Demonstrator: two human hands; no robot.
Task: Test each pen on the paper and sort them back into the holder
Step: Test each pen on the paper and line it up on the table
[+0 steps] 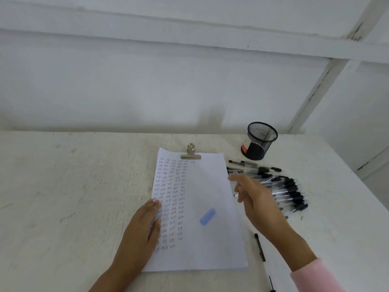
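Risks, left to right:
- The white sheet stack is held only by the metal bulldog clip at its far edge and by the left hand. If that hand lifts, a pen stroke could skew the top sheet.
- The pale blue oblong block lies loose on the blank right half of the paper. It is in the way of the next test column, and a wrist could knock it off.
- The heap of clear-barrelled, black-capped pens lies just right of the paper. A sweep by the right hand could roll them off the white table.
- Two more black pens lie apart near the front edge. Tested and untested pens could easily get mixed.
- The black wire-mesh pen holder stands behind the heap and looks tilted. No pens show above its rim. A hard drop could tip it.

Pose:
- Left hand: flat, palm down, fingers straight, pressing the paper's left edge over the written rows.
- Right hand: over the paper's right edge, fingers loosely spread towards the heap. A silver tip shows near the thumb, but I cannot tell whether the hand holds a pen.
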